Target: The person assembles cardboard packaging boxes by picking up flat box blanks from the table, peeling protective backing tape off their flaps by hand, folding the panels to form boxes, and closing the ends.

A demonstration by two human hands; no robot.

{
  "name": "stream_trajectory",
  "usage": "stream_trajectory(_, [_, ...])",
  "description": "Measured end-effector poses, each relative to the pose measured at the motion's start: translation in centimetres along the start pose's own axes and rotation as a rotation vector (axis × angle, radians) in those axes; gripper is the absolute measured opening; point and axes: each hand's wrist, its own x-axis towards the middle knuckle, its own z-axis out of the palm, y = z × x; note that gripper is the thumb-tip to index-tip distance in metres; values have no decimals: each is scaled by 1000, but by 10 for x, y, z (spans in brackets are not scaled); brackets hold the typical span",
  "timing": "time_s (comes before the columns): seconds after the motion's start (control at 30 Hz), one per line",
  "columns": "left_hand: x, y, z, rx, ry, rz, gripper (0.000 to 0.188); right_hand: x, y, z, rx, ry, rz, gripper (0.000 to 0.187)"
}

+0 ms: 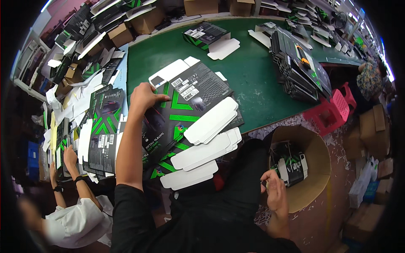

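Fanned flattened black-and-green mouse boxes (175, 110) with white flaps lie at the near edge of the green table. My left hand (145, 96) grips the upper left edge of the top one, thumb on its printed face and the other fingers curled at its edge. Off the table to the right, my right hand (275, 192) hovers beside an open brown carton (314, 185). Its fingers are curled together, and whatever they may hold is too small to make out. Several flattened boxes (291, 168) lie inside that carton.
A tall stack of flattened boxes (291, 67) with an orange-and-black cutter (303, 59) on top stands far right. Another box (206, 36) lies at the back of the table (253, 92). A pink stool (331, 114) stands right. A co-worker in a white shirt (78, 223) handles boxes at left.
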Motion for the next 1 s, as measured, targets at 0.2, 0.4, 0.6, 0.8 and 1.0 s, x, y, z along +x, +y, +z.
stream_trajectory(0.2, [-10,4,-24,87,324,134,54,21,-62,-27,-298,-104,-227,15])
stream_trajectory(0.4, [-30,9,-75,-226,360,336,37,34,-102,-35,-387,-29,-683,16])
stream_trajectory(0.6, [-133,80,-124,-310,-8,821,29,44,-140,-37,-531,243,-1212,24])
stream_trajectory(0.8, [-188,111,-97,-224,-281,1109,26,79,-151,-22,-667,170,-1380,33])
stream_trajectory(1.0, [-203,118,-83,-298,-342,1168,26,64,-139,-21,-766,37,-1281,29])
